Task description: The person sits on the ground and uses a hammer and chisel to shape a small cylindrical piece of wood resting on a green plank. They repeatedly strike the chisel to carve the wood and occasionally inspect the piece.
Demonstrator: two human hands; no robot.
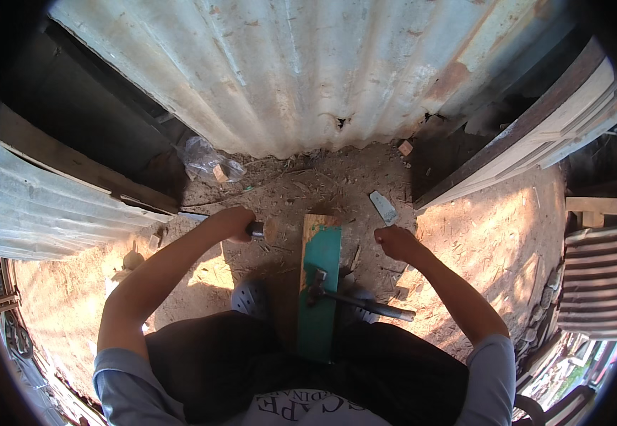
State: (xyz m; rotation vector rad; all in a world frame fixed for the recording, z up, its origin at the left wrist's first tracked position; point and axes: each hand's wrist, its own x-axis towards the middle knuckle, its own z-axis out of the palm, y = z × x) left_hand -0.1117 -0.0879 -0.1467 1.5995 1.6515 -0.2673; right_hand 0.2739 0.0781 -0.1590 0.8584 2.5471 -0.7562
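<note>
Both arms reach forward, one on each side of a green-painted wooden board (321,248) that extends away from between my legs. Bare, chipped wood shows at the board's far end. My left hand (234,224) is closed around a bladed tool; its dark handle end (256,228) pokes out at the right, and a thin metal blade (193,216) points left. In my right hand (398,242) is a broad flat blade (383,208), pointing away from me; the fingers hide its handle. Across the board lies a hammer (365,304), its head on the green paint and its handle toward the right.
Corrugated metal sheeting (273,71) stands ahead, and a wooden panel (521,156) leans at the right. On the dirt ground are wood chips, a clear plastic bag (205,160) and small blocks, one (405,148) by the sheeting. My clog-style shoe (250,298) is left of the board.
</note>
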